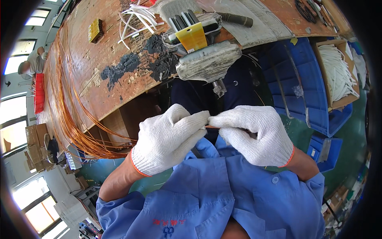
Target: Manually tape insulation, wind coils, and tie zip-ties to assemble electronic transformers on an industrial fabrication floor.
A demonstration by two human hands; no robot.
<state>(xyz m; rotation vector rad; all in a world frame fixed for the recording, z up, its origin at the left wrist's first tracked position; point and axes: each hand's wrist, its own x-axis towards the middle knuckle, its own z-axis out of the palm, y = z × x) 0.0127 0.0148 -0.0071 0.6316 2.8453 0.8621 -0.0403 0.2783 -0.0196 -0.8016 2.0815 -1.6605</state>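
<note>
Both hands wear white knit gloves with orange cuffs and meet in front of my chest. My left hand [169, 137] is closed, thumb and fingers pinched together. My right hand [254, 133] pinches just beside it, fingertips almost touching the left ones. A short bit of thin copper wire [212, 127] shows between the two pinches; the rest is hidden by the gloves. Left of my left wrist, a large loose bundle of copper wire [89, 145] hangs over the bench edge, its strands running toward that wrist.
On the worn wooden bench [85, 75] stands a wrapped fixture [209, 61] with a yellow plate [191, 37]. White tubing [139, 18], black putty [121, 68] and a yellow block [95, 30] lie there. Right are a blue bin [292, 79] and a box of white tubes [336, 67].
</note>
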